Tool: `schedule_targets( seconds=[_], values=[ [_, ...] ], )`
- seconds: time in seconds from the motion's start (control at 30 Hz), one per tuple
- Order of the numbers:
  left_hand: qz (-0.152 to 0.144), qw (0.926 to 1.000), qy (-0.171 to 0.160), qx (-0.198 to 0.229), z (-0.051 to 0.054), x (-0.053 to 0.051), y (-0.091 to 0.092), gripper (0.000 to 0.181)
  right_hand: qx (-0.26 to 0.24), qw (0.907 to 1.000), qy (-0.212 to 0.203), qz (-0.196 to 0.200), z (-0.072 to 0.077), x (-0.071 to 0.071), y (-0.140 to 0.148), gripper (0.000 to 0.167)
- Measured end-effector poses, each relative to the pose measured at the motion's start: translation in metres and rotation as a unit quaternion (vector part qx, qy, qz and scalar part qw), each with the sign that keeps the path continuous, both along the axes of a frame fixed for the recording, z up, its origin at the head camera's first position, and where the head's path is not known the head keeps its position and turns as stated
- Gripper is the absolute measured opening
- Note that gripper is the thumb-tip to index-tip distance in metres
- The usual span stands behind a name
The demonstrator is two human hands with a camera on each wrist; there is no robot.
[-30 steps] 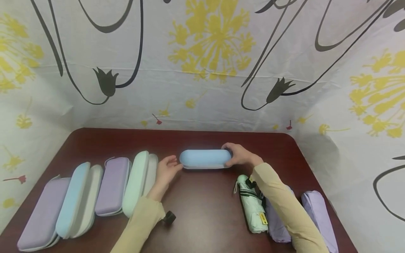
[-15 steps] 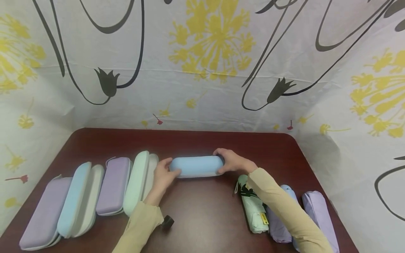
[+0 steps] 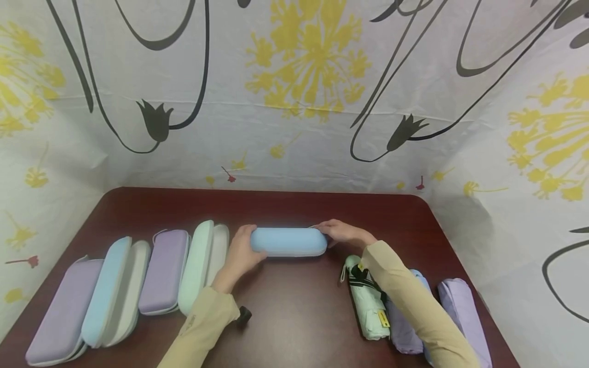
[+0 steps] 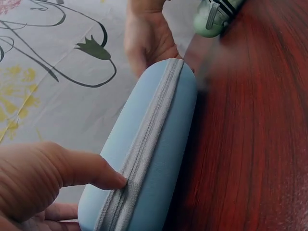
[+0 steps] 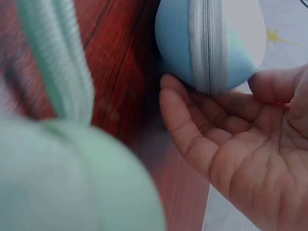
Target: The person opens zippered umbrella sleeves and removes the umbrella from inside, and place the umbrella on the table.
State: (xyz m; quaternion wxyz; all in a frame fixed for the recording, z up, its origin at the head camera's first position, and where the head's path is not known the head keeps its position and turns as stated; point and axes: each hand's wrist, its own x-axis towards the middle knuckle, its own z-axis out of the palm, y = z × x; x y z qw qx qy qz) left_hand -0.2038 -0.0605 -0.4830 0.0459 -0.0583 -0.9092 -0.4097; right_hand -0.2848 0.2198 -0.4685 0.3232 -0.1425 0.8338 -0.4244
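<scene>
A light blue zip case [image 3: 289,242] with a grey zipper lies lengthwise across the middle of the table. My left hand [image 3: 241,255] grips its left end. In the left wrist view, the left thumb [image 4: 103,173] presses on the zipper band, and the other fingers go behind the case. At the right end is my right hand [image 3: 342,233], its fingers curved around the rounded tip. The right wrist view shows the right fingers [image 5: 185,125] below the case end and the thumb on the other side, its tip hidden by the case.
On the left stand two purple cases [image 3: 66,309] [image 3: 164,271], a blue-and-white one [image 3: 108,291] and a mint one [image 3: 198,268]. To the right lie a folded mint umbrella [image 3: 369,301] and purple rolled ones [image 3: 465,319], partly behind the right sleeve [image 3: 418,301].
The blue case has come left and nearer, and the left hand, apart from it at first, now grips its left end. The right fingers have shifted behind the right end.
</scene>
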Motion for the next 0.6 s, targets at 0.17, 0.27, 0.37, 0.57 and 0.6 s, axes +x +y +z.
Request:
schedule_targets(
  seconds=[0.17,0.27,0.37,0.57,0.6],
  values=[
    [-0.004,0.9999,0.0,-0.016,0.0,0.001,0.002,0.07,0.012,0.9997,-0.003,-0.02,-0.006,-0.006,-0.003,0.038],
    [-0.012,0.9994,0.008,-0.03,-0.001,0.002,0.002,0.072,0.019,0.9991,-0.003,-0.037,-0.008,-0.008,-0.004,0.036],
    [-0.018,0.9987,0.018,-0.044,-0.001,0.004,0.002,0.074,0.014,0.999,0.0,-0.043,-0.008,-0.009,-0.005,0.034],
    [-0.028,0.9982,0.026,-0.047,-0.004,0.007,0.0,0.072,0.001,0.9976,-0.025,-0.064,-0.012,-0.009,-0.006,0.034],
    [-0.031,0.9981,0.027,-0.046,-0.005,0.007,0.0,0.072,-0.004,0.9971,-0.031,-0.069,-0.012,-0.009,-0.006,0.033]
  ],
)
